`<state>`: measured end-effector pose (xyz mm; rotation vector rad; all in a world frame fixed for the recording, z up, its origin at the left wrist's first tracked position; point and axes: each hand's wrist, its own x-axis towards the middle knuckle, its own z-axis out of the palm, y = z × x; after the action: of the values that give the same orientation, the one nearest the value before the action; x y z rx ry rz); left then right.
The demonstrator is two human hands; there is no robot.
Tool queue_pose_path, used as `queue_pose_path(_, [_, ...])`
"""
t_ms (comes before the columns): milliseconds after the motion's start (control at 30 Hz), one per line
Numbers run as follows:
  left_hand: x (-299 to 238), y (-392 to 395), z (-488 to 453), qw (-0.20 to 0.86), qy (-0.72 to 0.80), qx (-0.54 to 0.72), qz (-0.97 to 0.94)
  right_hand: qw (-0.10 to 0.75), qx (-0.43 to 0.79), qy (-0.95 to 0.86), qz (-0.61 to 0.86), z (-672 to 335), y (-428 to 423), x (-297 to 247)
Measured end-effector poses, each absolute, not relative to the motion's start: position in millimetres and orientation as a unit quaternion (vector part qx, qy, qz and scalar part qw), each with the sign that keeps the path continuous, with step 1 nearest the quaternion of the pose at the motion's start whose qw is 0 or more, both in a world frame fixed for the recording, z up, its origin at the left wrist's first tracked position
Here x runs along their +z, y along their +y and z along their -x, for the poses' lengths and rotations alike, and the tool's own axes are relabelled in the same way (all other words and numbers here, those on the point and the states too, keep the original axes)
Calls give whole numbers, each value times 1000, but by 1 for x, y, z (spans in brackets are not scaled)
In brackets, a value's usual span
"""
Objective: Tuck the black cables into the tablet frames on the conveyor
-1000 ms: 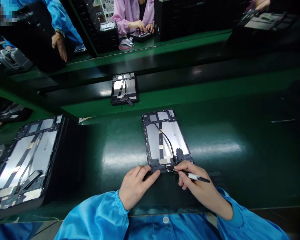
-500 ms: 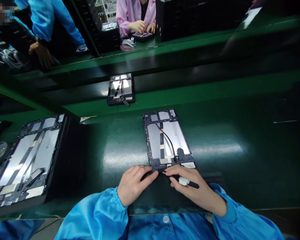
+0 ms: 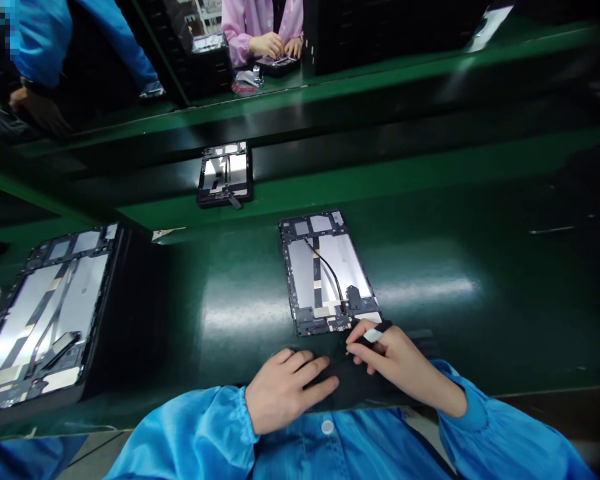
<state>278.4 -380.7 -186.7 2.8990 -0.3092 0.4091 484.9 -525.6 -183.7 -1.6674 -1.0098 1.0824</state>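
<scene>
The open tablet chassis [image 3: 326, 273] lies face-down at the centre of the frame on your green table [image 3: 480, 280], a black cable [image 3: 329, 269] curving across its silver plate. Just below its near right corner your right hand [image 3: 395, 360] is closed around a black pen-like tool [image 3: 373, 333] (white band near the fingers), close to the chassis edge. Your left hand [image 3: 285, 393] rests flat, fingers loosely spread, holding nothing, lower centre. A second chassis [image 3: 225, 175] sits on the belt above; a larger one [image 3: 40, 313] lies at left.
</scene>
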Motion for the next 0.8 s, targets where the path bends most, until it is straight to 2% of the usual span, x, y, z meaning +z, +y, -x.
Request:
queue_pose_path(100, [-189,-381,-279,90,-107,119,-983,396,363,-473,698,-486,-524,-179])
queue_pose_path(233, [-189,-379,-279,85,-106,114,-984,385,343,-506,692,-481,-519,-179])
queue_pose_path(333, [-189,-380,-279,91,-102,117,-984,407,376,-485,677,-480,-520,-181])
queue_pose_path(433, [-188,-381,-279,99,-100,126,-982,464,428,-432,644,-486,-518,-175])
queue_pose_path(533, [-186,-377,-279,113,-86,150,-979,505,413,-412,636,-497,-504,-160])
queue_pose_path(600, [-184,-369,-279,127,-46,180,-974,504,406,-424,634,-502,-488,-151])
queue_pose_path(800, [-185,-348,-279,121,26,234,-964,444,515,-395,618,-500,-445,-152])
